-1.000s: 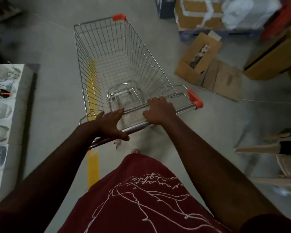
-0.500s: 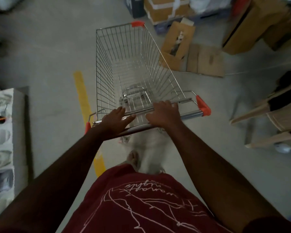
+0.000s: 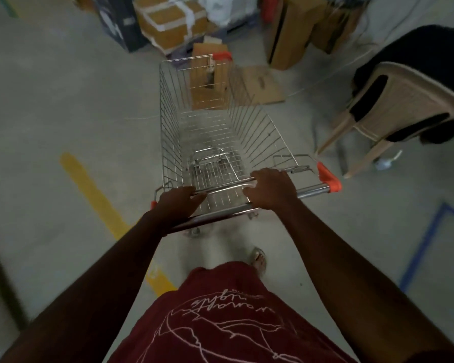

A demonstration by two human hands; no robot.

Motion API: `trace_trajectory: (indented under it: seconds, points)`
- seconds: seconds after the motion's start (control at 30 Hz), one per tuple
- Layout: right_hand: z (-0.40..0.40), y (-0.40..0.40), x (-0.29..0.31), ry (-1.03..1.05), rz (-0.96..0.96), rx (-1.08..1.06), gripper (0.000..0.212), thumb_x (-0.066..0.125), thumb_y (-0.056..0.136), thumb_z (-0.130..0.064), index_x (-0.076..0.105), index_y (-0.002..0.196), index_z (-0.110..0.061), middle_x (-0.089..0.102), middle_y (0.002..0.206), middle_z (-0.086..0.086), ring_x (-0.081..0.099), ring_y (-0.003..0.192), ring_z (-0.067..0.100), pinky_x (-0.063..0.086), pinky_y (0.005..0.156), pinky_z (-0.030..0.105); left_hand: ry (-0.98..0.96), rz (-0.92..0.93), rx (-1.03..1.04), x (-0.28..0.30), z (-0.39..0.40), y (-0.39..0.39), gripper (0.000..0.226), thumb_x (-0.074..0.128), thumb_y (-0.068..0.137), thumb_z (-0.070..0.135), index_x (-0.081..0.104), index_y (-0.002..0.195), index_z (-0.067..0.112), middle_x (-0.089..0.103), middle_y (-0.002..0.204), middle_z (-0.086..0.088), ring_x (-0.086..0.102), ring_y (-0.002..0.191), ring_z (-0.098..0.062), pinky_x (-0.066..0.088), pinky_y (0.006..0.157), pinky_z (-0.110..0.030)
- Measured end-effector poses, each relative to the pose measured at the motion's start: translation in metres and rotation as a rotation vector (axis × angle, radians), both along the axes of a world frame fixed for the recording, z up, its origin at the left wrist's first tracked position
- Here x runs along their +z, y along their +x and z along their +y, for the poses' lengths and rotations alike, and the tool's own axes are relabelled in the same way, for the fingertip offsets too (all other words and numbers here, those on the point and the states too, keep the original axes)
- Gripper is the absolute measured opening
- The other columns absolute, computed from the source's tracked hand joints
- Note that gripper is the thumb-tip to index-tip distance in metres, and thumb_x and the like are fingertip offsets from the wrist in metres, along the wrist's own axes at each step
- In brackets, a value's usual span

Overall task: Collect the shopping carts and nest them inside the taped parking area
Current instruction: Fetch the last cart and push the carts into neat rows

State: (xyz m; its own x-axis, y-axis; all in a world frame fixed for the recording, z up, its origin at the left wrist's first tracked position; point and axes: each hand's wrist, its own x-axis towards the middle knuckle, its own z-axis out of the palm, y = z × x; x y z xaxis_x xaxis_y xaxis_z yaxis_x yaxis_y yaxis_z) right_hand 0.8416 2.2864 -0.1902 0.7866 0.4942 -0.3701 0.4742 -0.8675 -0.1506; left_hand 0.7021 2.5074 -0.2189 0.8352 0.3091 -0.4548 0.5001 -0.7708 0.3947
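An empty wire shopping cart (image 3: pixel 173 121) with orange corner caps stands right in front of me on the grey floor. My left hand (image 3: pixel 180 204) grips the left part of its chrome handle bar (image 3: pixel 311 191). My right hand (image 3: pixel 271 191) grips the same bar nearer the middle. Blue tape (image 3: pixel 427 241) marks a corner on the floor at the right, behind and beside the cart. No other cart is in view.
A yellow floor stripe (image 3: pixel 95 195) runs diagonally at the left. Cardboard boxes (image 3: pixel 172 22) and flattened cardboard (image 3: pixel 262 85) lie just beyond the cart's front. A beige plastic chair (image 3: pixel 404 100) with dark cloth on it stands at the right.
The cart and I have swung to the right: the yellow stripe has slid off to the left, the chair is closer, and blue tape has come into view. Both hands stay on the handle.
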Motion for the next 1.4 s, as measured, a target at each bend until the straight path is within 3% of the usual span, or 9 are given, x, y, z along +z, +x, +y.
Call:
trace_trajectory:
  seconds: [0.23,0.4,0.5,0.63,0.8,0.9,1.03,1.2,1.4]
  points:
    - [-0.021,-0.088,0.006,-0.006,0.047,-0.202,0.073,0.044,0.082,-0.063,0.058,0.143,-0.026,0.058,0.149,0.005,0.051,0.139,0.028,0.029,0.121,0.049,0.014,0.018,-0.224,-0.003,0.007,-0.036,0.076,0.028,0.084,0.083,0.068,0.118,0.027,0.072,0.116,-0.003,0.066,0.109,-0.029,0.051,0.096,-0.043]
    - [-0.047,-0.148,0.004,-0.003,0.073,-0.335,0.078,0.038,0.079,-0.063,0.054,0.146,-0.029,0.054,0.154,0.004,0.047,0.142,0.027,0.026,0.123,0.048,0.003,0.002,-0.36,-0.009,-0.009,-0.06,0.063,0.033,0.088,0.079,0.066,0.095,0.027,0.071,0.095,0.002,0.067,0.092,-0.023,0.051,0.085,-0.036]
    - [-0.073,-0.179,0.001,0.002,0.076,-0.405,0.075,0.038,0.082,-0.063,0.053,0.147,-0.029,0.053,0.155,0.004,0.047,0.143,0.027,0.026,0.123,0.048,0.034,-0.016,-0.438,-0.011,-0.031,-0.078,0.054,0.039,0.095,0.073,0.064,0.091,0.026,0.071,0.093,0.003,0.066,0.091,-0.021,0.048,0.084,-0.034]
    - [-0.113,-0.222,0.0,0.036,0.06,-0.49,0.066,0.045,0.089,-0.06,0.055,0.147,-0.029,0.054,0.155,0.002,0.047,0.143,0.026,0.026,0.123,0.047,0.034,0.02,-0.528,-0.011,-0.067,-0.096,0.068,0.022,0.085,0.085,0.061,0.089,0.029,0.069,0.098,0.005,0.066,0.098,-0.022,0.048,0.09,-0.039]
    - [-0.16,-0.28,0.011,0.06,0.038,-0.587,0.058,0.05,0.095,-0.054,0.058,0.144,-0.025,0.056,0.151,0.004,0.047,0.141,0.027,0.032,0.119,0.042,0.014,0.0,-0.577,-0.013,-0.116,-0.129,0.074,0.026,0.088,0.084,0.066,0.123,0.033,0.068,0.126,0.005,0.062,0.118,-0.023,0.044,0.101,-0.04]
    - [-0.188,-0.318,0.019,0.126,0.058,-0.703,0.056,0.052,0.098,-0.05,0.056,0.146,-0.023,0.052,0.152,0.005,0.044,0.143,0.026,0.04,0.113,0.041,-0.016,-0.02,-0.622,-0.015,-0.146,-0.148,0.078,0.024,0.083,0.087,0.066,0.122,0.034,0.07,0.123,0.005,0.064,0.115,-0.023,0.047,0.101,-0.041]
    - [-0.214,-0.36,0.017,0.173,-0.004,-0.802,0.05,0.052,0.099,-0.049,0.061,0.14,-0.023,0.056,0.147,0.001,0.046,0.141,0.022,0.042,0.11,0.039,-0.025,-0.036,-0.696,-0.018,-0.178,-0.17,0.063,0.034,0.093,0.078,0.066,0.125,0.033,0.07,0.126,0.003,0.063,0.118,-0.023,0.046,0.1,-0.038]
    - [-0.249,-0.399,0.008,0.205,-0.083,-0.914,0.046,0.056,0.097,-0.049,0.065,0.135,-0.025,0.06,0.142,-0.002,0.05,0.139,0.021,0.046,0.106,0.039,-0.01,-0.033,-0.78,-0.016,-0.222,-0.188,0.069,0.028,0.084,0.088,0.066,0.104,0.034,0.072,0.103,0.008,0.067,0.106,-0.021,0.05,0.094,-0.038]
    - [-0.283,-0.441,-0.001,0.196,-0.25,-1.067,0.037,0.063,0.092,-0.047,0.073,0.121,-0.027,0.07,0.132,-0.004,0.06,0.13,0.019,0.052,0.094,0.037,0.014,-0.048,-0.902,-0.015,-0.275,-0.196,0.072,0.031,0.085,0.087,0.066,0.121,0.035,0.074,0.115,0.007,0.066,0.115,-0.022,0.049,0.097,-0.035]
